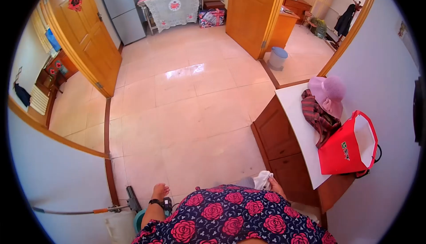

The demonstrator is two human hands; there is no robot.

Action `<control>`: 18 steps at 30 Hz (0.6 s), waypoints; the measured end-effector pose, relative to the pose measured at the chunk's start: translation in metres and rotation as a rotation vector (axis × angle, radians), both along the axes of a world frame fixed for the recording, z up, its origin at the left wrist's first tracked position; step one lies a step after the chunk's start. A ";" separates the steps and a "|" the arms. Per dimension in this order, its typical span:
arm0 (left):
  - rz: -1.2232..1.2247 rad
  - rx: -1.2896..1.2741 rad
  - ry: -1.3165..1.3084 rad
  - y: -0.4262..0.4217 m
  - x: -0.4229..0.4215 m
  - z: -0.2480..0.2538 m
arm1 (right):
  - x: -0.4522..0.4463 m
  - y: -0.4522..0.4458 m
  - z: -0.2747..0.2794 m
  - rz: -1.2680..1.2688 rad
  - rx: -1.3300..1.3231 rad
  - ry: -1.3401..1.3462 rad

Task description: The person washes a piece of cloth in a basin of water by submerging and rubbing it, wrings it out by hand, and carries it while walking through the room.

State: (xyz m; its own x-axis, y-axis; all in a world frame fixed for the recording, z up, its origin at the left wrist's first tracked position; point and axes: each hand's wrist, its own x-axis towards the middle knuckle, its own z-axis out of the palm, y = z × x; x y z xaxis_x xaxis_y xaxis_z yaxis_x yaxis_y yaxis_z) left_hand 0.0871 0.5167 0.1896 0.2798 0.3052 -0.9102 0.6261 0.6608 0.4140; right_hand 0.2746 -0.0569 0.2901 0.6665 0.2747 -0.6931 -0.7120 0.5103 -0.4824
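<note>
Low in the head view, my right hand (278, 187) grips a crumpled white cloth (262, 180) beside the wooden cabinet (286, 164). Part of that hand is hidden behind my flowered top. My left hand (160, 191) hangs at the lower left with nothing in it, its fingers loosely apart. A dark band circles the left wrist. Close to this hand are a long-handled mop or squeegee (132, 199) leaning by the wall and a teal basin (139, 219), partly covered by my arm.
On the cabinet's white top (290, 106) lie a red bag (339, 153), a plaid cloth (317, 115) and a pink hat (330, 91). Open doors (84, 35) flank the tiled floor (191, 120). Farther back stand a fridge (122, 15), a covered table (175, 11) and a bin (278, 58).
</note>
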 end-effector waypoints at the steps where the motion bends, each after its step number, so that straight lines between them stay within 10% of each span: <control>1: 0.018 0.048 0.048 0.000 0.013 0.014 | 0.013 0.008 0.001 0.019 0.024 -0.011; 18: 0.388 0.096 -0.056 0.093 0.146 0.051 | 0.330 0.155 -0.020 0.055 0.142 0.112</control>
State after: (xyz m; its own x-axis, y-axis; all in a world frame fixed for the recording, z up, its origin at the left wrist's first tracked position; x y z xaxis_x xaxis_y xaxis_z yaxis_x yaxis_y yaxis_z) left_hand 0.2330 0.6102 0.2409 0.1758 0.4809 -0.8590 0.3125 0.8002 0.5119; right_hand 0.6044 0.0986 0.2700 0.5691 0.4088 -0.7135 -0.7855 0.5268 -0.3246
